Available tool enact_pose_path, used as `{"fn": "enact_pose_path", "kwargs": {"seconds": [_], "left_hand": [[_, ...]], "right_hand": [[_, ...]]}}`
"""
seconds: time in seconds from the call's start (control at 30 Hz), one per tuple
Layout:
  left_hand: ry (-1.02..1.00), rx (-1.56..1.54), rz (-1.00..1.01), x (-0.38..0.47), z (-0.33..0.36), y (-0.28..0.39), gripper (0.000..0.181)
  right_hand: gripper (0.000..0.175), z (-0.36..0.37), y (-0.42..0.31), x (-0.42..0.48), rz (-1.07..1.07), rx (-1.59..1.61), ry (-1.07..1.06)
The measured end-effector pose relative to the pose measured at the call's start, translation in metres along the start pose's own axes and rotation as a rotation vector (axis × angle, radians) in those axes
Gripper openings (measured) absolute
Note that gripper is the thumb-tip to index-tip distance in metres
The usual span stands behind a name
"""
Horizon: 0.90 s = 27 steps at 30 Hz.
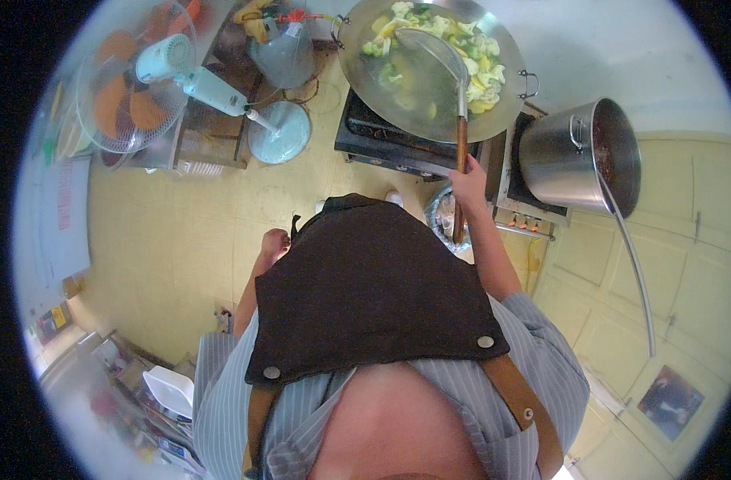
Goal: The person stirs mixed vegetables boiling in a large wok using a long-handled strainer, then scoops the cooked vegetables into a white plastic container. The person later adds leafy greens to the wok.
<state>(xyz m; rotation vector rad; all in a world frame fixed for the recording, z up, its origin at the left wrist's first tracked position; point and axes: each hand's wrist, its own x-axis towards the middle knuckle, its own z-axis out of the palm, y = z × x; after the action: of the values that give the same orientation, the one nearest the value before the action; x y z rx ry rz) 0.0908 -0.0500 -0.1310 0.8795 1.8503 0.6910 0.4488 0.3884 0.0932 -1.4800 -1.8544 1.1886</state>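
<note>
My right hand [470, 185] is closed around the wooden handle of a large metal skimmer [462, 135]. The skimmer's head lies in a wide metal wok [425, 129], over the far part of the food. Cauliflower pieces [490, 77], green broccoli and yellow slices sit in cloudy liquid, mostly along the wok's far and right sides. The wok has a loop handle on each side and stands over a black gas stove [383, 129]. My left hand [275, 241] hangs low beside the dark apron [371, 288], its fingers curled; whether it holds anything is unclear.
A tall steel pot [557, 156] with a long metal handle leaning out stands on the burner at right. A lined bin [440, 210] is below my right hand. At left are a pale blue fan [212, 90], a shelf unit [206, 135] and a gas cylinder [284, 57].
</note>
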Motion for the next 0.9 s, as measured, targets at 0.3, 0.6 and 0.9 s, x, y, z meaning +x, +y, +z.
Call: {"fn": "enact_pose_path", "kwargs": {"seconds": [0.3, 0.6, 0.9], "left_hand": [[0.217, -0.162, -0.325, 0.007, 0.030, 0.083, 0.022], [0.102, -0.065, -0.039, 0.043, 0.023, 0.037, 0.020], [0.125, -0.191, -0.260, 0.031, 0.005, 0.080, 0.014]], "right_hand": [[0.022, -0.079, -0.050, -0.020, 0.261, 0.334, 0.084], [0.021, -0.099, -0.032, -0.026, 0.368, 0.449, 0.165], [0.018, -0.042, 0.002, -0.020, 0.461, 0.455, 0.115]]}}
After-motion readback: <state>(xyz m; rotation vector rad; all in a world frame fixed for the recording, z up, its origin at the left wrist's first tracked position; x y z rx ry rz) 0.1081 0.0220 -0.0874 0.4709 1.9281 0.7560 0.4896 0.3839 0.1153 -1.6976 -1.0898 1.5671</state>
